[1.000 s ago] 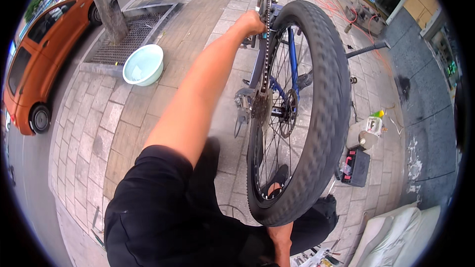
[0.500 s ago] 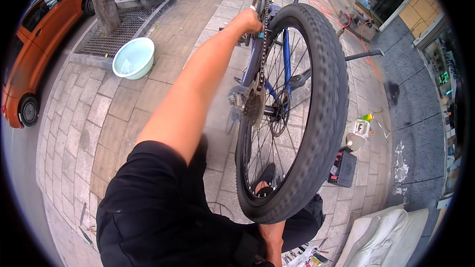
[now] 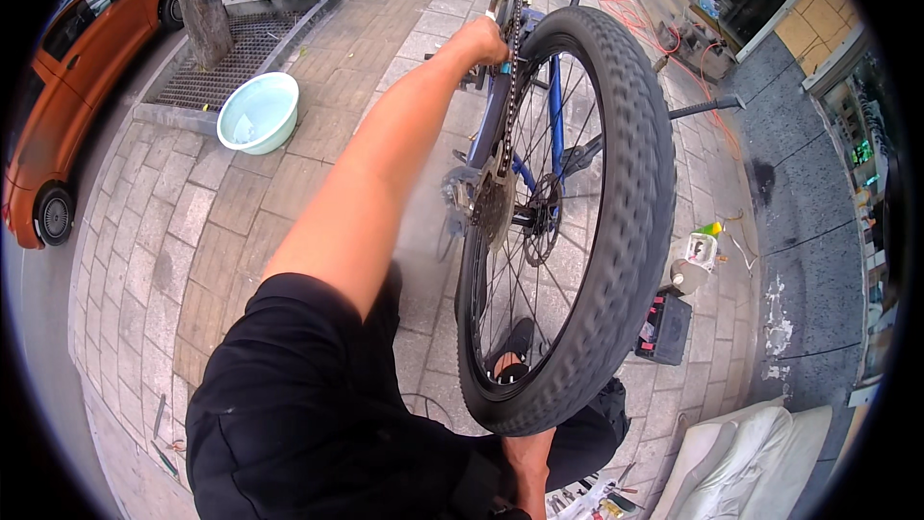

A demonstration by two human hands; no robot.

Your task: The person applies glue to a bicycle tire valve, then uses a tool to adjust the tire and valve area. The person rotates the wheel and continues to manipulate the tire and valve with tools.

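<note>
A bicycle stands in front of me, its large knobbly tyre nearest. The tread looks smeared by motion. My left hand reaches far forward beside the chain, fingers curled closed; what they hold is hidden. The chain runs to the rear sprockets, with a derailleur on their left. A brake disc sits at the hub, and blue frame tubes show through the spokes. My right hand is low, under the tyre's near end; its fingers are hidden behind the tyre.
A pale basin stands left, near a tree trunk and an orange car. On the right are a dark toolbox, a white container, a pale cushioned seat and an orange cable. Tools lie at the bottom.
The tyre's tread stays blurred as if turning. Both my hands keep almost the same places; the view has shifted slightly.
</note>
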